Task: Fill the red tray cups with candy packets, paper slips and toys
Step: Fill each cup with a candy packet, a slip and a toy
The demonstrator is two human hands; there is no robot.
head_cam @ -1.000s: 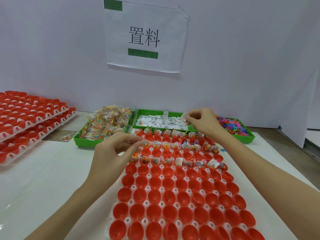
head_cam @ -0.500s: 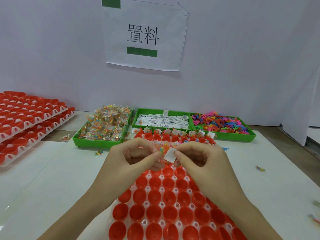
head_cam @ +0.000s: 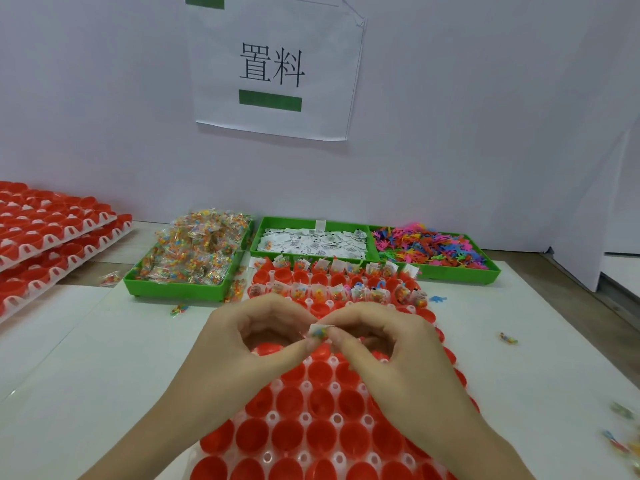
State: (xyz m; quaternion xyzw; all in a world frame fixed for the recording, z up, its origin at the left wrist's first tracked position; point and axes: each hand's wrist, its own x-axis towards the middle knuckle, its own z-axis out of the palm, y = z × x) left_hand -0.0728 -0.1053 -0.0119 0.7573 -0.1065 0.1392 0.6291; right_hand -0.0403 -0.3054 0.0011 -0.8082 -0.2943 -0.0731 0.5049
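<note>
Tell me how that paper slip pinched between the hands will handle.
The paper slip is probably very light and floppy: both hands, left and right, pinch it by fingertips alone. Thin and flat, it would likely crease easily and drift if dropped over the red tray.

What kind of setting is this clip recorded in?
Most likely a small hand-packing workstation. Three green bins hold sorted stock: candy packets, paper slips and toys. Stacked red trays wait at the left, and a printed sign hangs on the partition.
</note>
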